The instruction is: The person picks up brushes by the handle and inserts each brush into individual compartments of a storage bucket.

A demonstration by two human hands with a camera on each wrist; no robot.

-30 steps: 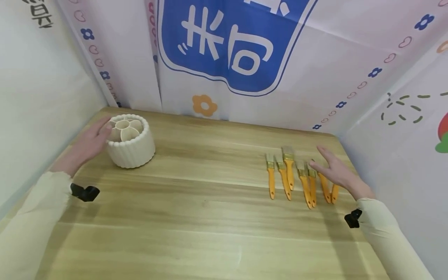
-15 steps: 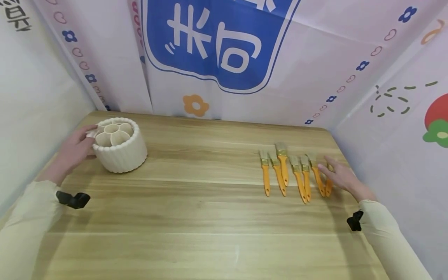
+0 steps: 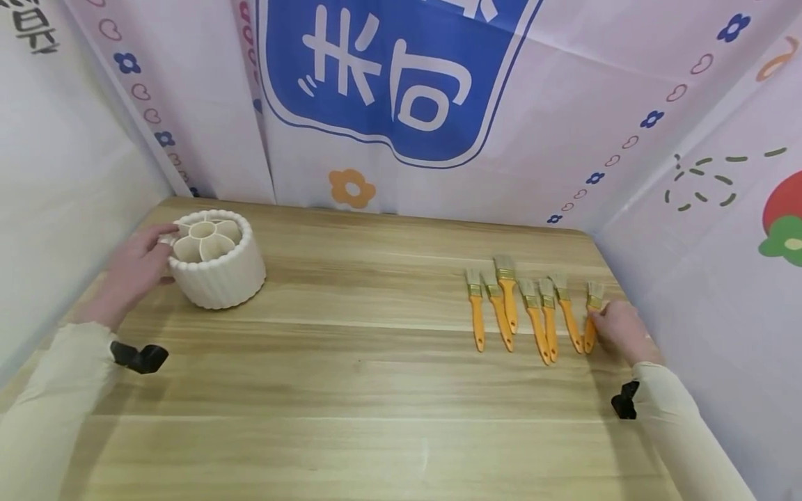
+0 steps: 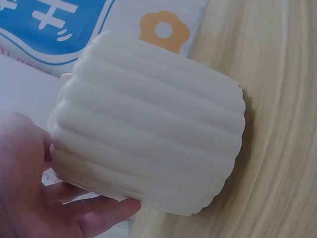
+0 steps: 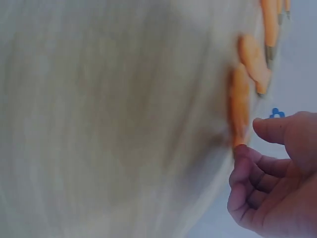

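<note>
A white ribbed round holder [image 3: 227, 280] with petal-shaped compartments stands at the left back of the table. My left hand [image 3: 136, 268] grips its left side at the rim. In the left wrist view the fingers [image 4: 109, 213] curl against the ribbed wall [image 4: 153, 114], and part of the thumb is hidden behind the rim. At the right, my right hand [image 3: 622, 330] pinches the orange handle of the outermost paintbrush [image 3: 594, 292], which lies bristles away from me. The right wrist view is blurred and shows the index fingertip [image 5: 241, 148] at that handle [image 5: 239, 104].
Several more flat paintbrushes [image 3: 532, 313] with orange handles lie in a loose row left of my right hand. Printed cloth walls [image 3: 426, 188] enclose the wooden table [image 3: 351, 390] at the back and both sides. The right wall is close beside my right hand.
My right hand has come down from above the brushes onto the outermost handle, its fingers closing in. My left hand has taken hold of the holder's rim. The head view has shifted slightly.
</note>
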